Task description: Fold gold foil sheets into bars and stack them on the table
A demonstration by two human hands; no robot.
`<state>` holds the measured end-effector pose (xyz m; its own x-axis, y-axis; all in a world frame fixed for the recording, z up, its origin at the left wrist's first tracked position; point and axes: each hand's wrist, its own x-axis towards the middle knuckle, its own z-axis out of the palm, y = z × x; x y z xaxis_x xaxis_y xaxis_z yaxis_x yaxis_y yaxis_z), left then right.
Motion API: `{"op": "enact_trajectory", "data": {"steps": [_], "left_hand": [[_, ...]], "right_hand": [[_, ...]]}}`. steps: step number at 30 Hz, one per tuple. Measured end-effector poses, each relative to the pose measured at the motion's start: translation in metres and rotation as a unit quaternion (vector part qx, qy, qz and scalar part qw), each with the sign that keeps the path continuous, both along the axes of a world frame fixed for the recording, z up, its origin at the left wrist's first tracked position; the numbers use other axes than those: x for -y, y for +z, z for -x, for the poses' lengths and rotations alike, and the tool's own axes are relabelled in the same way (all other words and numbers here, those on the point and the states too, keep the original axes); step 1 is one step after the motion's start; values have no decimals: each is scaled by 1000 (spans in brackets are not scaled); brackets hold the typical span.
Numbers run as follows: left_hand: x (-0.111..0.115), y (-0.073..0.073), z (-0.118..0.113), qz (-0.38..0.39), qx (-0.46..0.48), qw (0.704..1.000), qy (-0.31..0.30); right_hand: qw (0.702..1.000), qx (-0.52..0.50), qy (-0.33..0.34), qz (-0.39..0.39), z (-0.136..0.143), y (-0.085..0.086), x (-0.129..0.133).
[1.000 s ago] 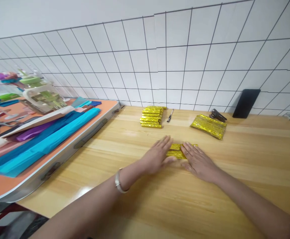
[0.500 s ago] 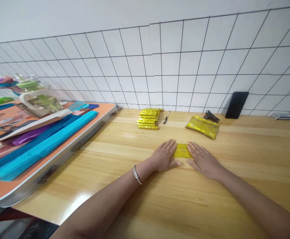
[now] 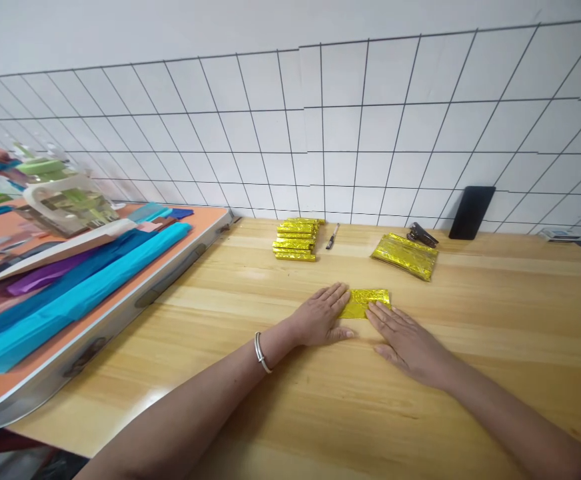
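A small flat rectangle of shiny gold foil [image 3: 365, 295] lies on the wooden table. My left hand [image 3: 321, 316], with a silver bangle at the wrist, rests flat with its fingertips on the foil's left end. The fingers of my right hand [image 3: 405, 340] are stretched out over the foil's lower right part, and its upper right corner shows past them. Beyond my hands lie a stack of folded gold foil strips [image 3: 294, 240] and a packet of gold foil sheets [image 3: 405, 256].
A craft knife [image 3: 332, 237] lies beside the strips. Behind the packet sits a black stapler [image 3: 421, 235], and a black phone [image 3: 472, 213] leans on the tiled wall. At left, an orange-topped board [image 3: 210, 219] carries rolled blue paper [image 3: 95, 293], scissors and a clear jug [image 3: 68, 200].
My right hand has slid left and down across the foil, uncovering its upper right corner. My left hand has shifted slightly left. The view has turned a little.
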<state>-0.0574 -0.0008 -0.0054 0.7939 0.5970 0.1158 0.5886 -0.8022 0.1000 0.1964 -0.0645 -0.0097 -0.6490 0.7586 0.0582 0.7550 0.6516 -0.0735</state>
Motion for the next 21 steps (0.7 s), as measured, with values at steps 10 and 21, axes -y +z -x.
{"op": "enact_trajectory", "data": {"steps": [10,21], "left_hand": [[19,14,26,39,24,999,-17],[2,18,5,48,106,990,-74]], "right_hand": [[999,1,22,-43,-33,12,-57],[995,-91,-38,-26,2,-10,-63]]}}
